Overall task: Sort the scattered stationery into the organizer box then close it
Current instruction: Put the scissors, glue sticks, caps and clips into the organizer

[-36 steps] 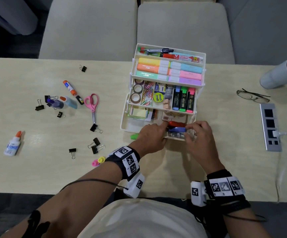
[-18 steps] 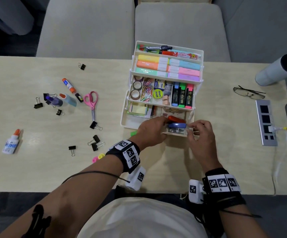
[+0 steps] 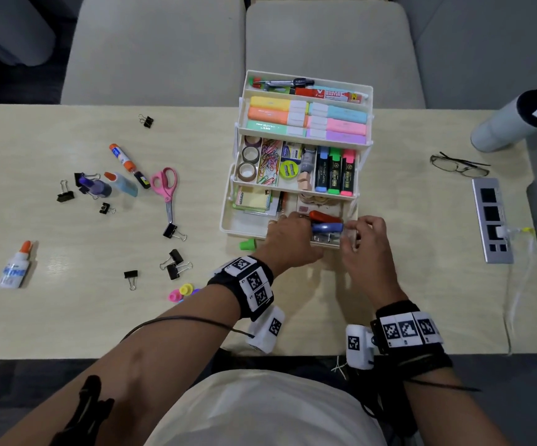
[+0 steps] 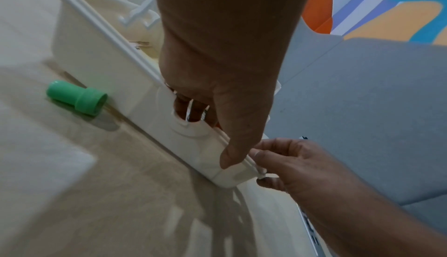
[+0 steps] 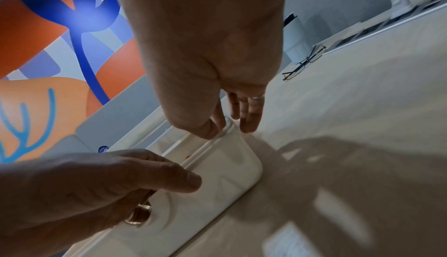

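Note:
The white organizer box (image 3: 228, 220) stands open in tiers, filled with highlighters, tape, clips and sticky notes. A red stapler (image 3: 325, 216) and a blue stapler (image 3: 326, 227) lie in its bottom front right part. My left hand (image 3: 293, 230) curls its fingers inside the box (image 4: 96, 37) at the staplers' left end, with the thumb (image 4: 232, 154) on the outer front wall. My right hand (image 3: 352, 233) pinches the rim at the box's (image 5: 229, 167) front right corner between thumb (image 5: 205, 129) and forefinger. Pink scissors (image 3: 166, 188), glue sticks (image 3: 122, 157) and several binder clips (image 3: 174, 267) lie scattered on the left.
A green cap (image 3: 248, 244) lies against the box front. A glue bottle (image 3: 14, 268) is at the far left, and pink and yellow caps (image 3: 180, 292) are near my left wrist. Glasses (image 3: 458, 165), a power strip (image 3: 492, 220) and a grey tumbler (image 3: 515, 120) are on the right.
Both hands stay at the box's front right corner around the two staplers. My left hand has shifted slightly toward the front wall. The scattered items have not moved.

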Available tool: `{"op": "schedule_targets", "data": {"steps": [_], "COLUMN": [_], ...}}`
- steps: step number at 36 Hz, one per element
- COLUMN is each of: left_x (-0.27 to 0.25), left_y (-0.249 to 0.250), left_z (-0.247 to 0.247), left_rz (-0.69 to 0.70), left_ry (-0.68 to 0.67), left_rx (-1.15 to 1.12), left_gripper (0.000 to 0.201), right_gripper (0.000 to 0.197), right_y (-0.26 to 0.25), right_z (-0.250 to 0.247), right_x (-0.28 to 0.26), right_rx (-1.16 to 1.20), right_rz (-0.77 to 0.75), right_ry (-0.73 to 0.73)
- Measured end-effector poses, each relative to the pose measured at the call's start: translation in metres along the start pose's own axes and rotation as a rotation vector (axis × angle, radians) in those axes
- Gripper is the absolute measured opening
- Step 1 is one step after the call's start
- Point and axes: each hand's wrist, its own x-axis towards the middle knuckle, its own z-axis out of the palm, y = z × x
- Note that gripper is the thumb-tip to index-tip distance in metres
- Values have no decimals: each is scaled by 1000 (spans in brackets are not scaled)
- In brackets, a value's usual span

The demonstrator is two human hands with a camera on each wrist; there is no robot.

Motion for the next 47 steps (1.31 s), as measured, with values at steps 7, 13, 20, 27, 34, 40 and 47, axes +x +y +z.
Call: {"op": "schedule_targets", "data": {"steps": [7,13,20,27,34,40,47], "left_x": [6,17,18,-6,-27,-33,-40], "left_y": [-2,4,1,-2,-13,-15,-12], "left_z": [-18,-18,-15,-35,-48,-53,-64], "left_rz": [-95,-265,-284,-189,-56,1,114], "left_ry": [-37,93,106,165,156,52,-39], "left_rx": [-319,-518,-578,-627,-911,-1037,-958], "left_gripper": [34,49,40,38,26,18,17], "right_gripper": [20,17,10,10,20,31,40], "right_y": [-3,-5,1,-6,-27,-48,-54], "right_z": [-3,3,0,-15,-18,-18,-24], "right_x": [16,13,9,-7,-13,2,15], "right_rx": [-25,-18,-2,91,339,724,697], "right_rz": [12,65,39,-7,-5,180,104], "right_ry": [-25,-20,6,156,125,-34,-36]}}
